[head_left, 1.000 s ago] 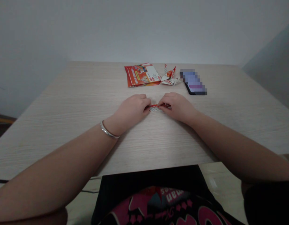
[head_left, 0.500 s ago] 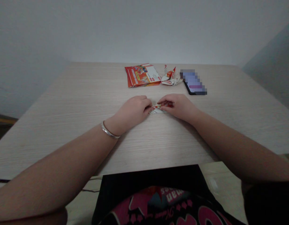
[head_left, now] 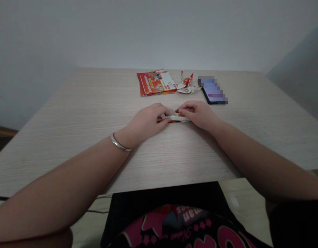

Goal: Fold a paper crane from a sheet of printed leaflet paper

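A small folded piece of red and white printed paper (head_left: 177, 118) lies on the light wooden table (head_left: 84, 103), pinched from both ends. My left hand (head_left: 146, 121), with a silver bangle on its wrist, grips the left end with curled fingers. The right end is held by my right hand (head_left: 197, 113), fingertips pressed together on it. Most of the paper is hidden between the fingers.
Farther back on the table lie a stack of red and orange printed sheets (head_left: 156, 82), a finished folded paper figure (head_left: 188, 86) and a dark phone (head_left: 213, 92) with its screen lit. A wall stands behind the table's far edge.
The folded paper has been flattened and now shows more white. My fingers have shifted slightly on it, and both hands stay at the same spot.
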A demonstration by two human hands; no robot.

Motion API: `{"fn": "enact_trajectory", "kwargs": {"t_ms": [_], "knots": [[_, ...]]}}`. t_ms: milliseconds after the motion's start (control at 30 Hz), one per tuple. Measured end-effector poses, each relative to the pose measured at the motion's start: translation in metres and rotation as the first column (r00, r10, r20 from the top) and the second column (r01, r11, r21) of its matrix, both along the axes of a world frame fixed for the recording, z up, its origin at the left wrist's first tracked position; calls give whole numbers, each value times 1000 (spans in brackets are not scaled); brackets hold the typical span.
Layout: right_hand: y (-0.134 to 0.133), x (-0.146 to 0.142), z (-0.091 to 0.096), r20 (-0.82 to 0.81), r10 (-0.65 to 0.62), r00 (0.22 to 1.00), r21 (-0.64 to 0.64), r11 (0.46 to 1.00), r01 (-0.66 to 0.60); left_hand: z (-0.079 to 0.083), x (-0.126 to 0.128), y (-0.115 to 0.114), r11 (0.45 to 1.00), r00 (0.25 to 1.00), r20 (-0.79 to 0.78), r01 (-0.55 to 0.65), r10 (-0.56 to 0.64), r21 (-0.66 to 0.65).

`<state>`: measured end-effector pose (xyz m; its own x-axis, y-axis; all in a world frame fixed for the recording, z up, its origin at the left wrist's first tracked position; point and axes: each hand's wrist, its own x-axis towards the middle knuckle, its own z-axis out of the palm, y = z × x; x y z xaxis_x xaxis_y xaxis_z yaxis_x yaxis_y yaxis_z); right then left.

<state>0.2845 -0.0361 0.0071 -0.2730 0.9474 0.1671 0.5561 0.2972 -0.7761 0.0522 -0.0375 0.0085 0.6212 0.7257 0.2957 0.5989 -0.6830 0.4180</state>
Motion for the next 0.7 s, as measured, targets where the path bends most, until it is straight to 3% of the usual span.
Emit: {"fn": "enact_trajectory", "kwargs": {"t_ms": [100,267,500,700], "knots": [[-2,1,0,88,58,994,88,994,-66,-1,1,2,998,997,-53,-60,61,20],[0,-2,-5,292,147,945,282,931,-232,-4,1,5,998,997,-62,-33,37,56],[-2,-11,-2,500,133,856,320,890,-325,-3,3,3,994,984,-178,32,-13,107],[-8,-13,-3,520,116,846,322,891,-321,-3,4,2,993,981,-194,28,-5,115]]}}
